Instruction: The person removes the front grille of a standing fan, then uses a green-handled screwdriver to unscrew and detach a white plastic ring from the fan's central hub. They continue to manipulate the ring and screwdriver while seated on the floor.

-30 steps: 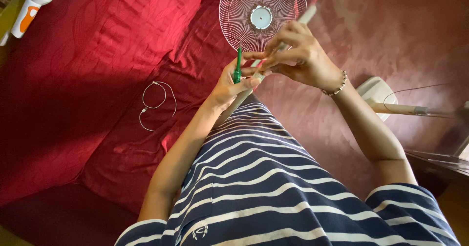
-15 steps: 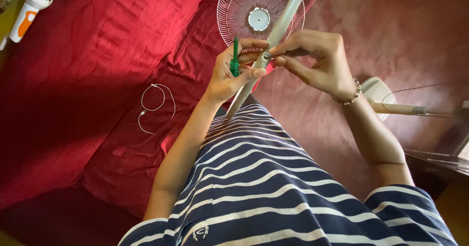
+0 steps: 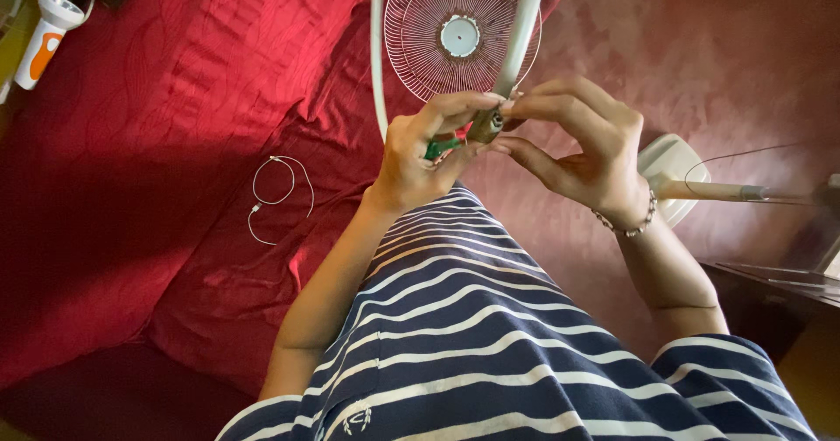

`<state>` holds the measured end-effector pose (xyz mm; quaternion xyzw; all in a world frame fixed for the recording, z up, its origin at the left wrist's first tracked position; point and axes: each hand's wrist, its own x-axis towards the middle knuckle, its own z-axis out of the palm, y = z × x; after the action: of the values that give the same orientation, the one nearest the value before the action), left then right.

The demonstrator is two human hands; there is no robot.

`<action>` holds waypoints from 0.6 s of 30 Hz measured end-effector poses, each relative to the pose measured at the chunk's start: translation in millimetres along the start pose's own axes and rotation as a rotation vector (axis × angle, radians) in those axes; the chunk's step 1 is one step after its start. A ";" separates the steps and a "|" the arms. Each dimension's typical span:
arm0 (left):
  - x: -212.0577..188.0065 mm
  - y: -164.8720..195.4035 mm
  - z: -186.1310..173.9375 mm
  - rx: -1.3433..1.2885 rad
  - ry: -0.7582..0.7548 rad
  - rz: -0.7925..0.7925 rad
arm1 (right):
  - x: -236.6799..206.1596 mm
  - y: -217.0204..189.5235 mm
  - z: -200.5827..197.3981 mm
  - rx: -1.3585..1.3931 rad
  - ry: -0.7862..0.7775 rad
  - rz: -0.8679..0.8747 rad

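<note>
Looking down through the head camera, I see my left hand (image 3: 411, 157) closed around a green-handled screwdriver with a red collar (image 3: 444, 144), its handle poking out between thumb and fingers. My right hand (image 3: 577, 148) pinches narrowly at the lower end of a long pale grey plastic piece (image 3: 522, 30), fingertips meeting the left thumb over a small dark metal part (image 3: 487, 126) that I cannot make out clearly. Both hands hover above my navy and white striped shirt (image 3: 490, 345), centre of the scene. Beyond them, far centre, lies a round white wire fan guard (image 3: 420, 30) on the crimson bedspread (image 3: 157, 143). A thin white cord (image 3: 278, 187) lies to the left, and an orange and white torch (image 3: 48, 34) at far left.
</note>
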<state>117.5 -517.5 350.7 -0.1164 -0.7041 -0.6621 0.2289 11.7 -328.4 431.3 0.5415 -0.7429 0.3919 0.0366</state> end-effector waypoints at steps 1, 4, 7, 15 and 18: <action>1.5 2.0 -1.3 0.053 -0.003 0.039 | -1.5 0.1 1.0 -0.039 0.013 -0.015; 4.4 8.2 -2.2 0.139 -0.004 0.131 | -6.3 -1.2 1.6 -0.077 0.023 -0.024; 5.7 12.7 -1.9 0.231 0.011 0.214 | -10.6 -6.8 2.5 -0.141 0.034 -0.016; 2.0 12.7 -7.5 0.381 -0.007 0.254 | -13.5 -24.0 14.5 -0.327 0.053 0.012; -3.4 12.7 -3.1 0.381 0.012 0.244 | -15.9 -29.1 17.2 -0.273 0.060 0.069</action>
<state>126.9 -518.9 360.3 -0.1517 -0.7957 -0.4852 0.3293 48.8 -329.8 427.6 0.4935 -0.8061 0.3042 0.1188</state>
